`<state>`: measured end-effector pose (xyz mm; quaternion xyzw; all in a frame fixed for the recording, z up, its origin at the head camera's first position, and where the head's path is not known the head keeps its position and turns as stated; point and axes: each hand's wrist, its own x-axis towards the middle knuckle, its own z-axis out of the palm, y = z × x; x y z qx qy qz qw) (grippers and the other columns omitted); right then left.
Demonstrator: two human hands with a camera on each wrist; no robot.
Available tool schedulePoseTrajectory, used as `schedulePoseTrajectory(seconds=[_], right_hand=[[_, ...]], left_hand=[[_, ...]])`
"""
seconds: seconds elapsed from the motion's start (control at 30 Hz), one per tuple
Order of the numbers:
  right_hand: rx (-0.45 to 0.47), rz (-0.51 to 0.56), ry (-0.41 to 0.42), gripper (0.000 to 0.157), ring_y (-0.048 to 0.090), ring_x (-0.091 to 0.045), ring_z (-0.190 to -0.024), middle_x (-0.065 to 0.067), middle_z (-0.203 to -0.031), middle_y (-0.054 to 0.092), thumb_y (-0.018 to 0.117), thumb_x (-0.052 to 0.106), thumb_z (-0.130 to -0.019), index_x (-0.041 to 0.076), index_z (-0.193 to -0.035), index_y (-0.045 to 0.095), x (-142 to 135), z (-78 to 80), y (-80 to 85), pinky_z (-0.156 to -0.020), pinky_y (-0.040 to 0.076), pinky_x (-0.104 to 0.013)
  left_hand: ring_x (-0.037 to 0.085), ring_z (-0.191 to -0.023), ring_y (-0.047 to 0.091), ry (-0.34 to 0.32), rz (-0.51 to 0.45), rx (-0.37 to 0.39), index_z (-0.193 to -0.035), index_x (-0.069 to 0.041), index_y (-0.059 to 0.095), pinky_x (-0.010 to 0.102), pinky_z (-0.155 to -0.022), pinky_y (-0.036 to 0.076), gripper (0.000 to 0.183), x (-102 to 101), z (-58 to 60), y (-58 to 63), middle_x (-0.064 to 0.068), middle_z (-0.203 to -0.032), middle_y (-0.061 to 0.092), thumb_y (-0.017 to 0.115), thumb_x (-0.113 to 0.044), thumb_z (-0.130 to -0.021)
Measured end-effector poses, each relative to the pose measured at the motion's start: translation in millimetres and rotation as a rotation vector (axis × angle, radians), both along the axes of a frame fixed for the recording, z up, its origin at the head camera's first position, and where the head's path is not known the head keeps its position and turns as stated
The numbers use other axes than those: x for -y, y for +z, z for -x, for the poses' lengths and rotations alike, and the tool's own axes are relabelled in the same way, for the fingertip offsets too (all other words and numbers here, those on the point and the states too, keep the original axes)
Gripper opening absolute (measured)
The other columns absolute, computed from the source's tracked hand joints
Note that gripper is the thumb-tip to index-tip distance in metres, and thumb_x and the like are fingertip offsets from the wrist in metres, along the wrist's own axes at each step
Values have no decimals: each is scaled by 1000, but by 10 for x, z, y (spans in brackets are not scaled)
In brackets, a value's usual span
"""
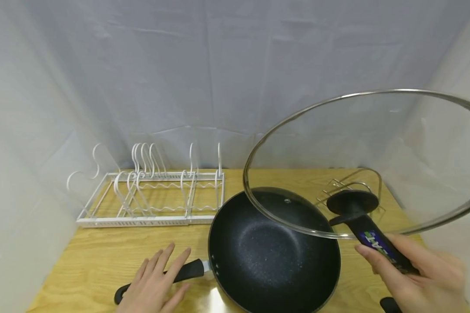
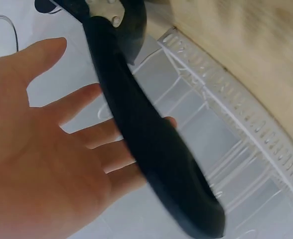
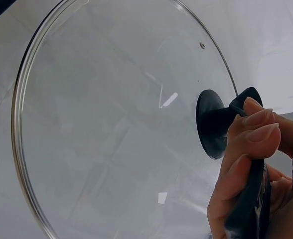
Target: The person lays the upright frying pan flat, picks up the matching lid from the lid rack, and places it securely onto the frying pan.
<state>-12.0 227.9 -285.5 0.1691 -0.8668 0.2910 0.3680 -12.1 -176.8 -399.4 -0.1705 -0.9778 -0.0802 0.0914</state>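
A large black pan [image 1: 274, 256] rests on the wooden table, its black handle [image 1: 189, 270] pointing left toward the person. My left hand [image 1: 154, 282] lies over that handle with fingers spread and straight. In the left wrist view the pan handle [image 2: 151, 139] crosses in front of the extended fingers, and the thumb stands away from it. My right hand [image 1: 427, 274] grips the long black handle [image 1: 380, 243] of a clear glass lid [image 1: 415, 143]. Tilted and raised, the metal-rimmed lid overlaps the pan's far right edge in the head view. Fingers curl round its handle [image 3: 251, 199] in the right wrist view.
A white wire rack [image 1: 152, 221] with upright curved dividers stands at the back left. Behind the lid, through the glass, shows a small metal wire stand [image 1: 379, 182]. A black rounded end [image 1: 389, 305] pokes out below the right hand. Pale sheeting [image 1: 203, 78] surrounds the table.
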Motion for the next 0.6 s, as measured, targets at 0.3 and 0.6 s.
schedulePoseTrajectory(seconds=[0.3,0.6], right_hand=[[-37,37,93,23,39,8,-38,14,-54,52,86,9,-62,8,-74,67,25,47,-20,-37,31,-9],[25,25,73,23,43,7,-40,12,-54,55,87,8,-61,6,-76,69,52,90,12,-39,35,-10]], left_hand=[[32,-109,56,-5,-2,-2,-134,-16,51,52,-89,46,62,19,16,-96,14,-127,55,71,-40,-80],[18,-88,64,-50,-40,-167,-115,-13,65,36,-70,53,46,42,61,-177,0,-101,67,77,-32,-75]])
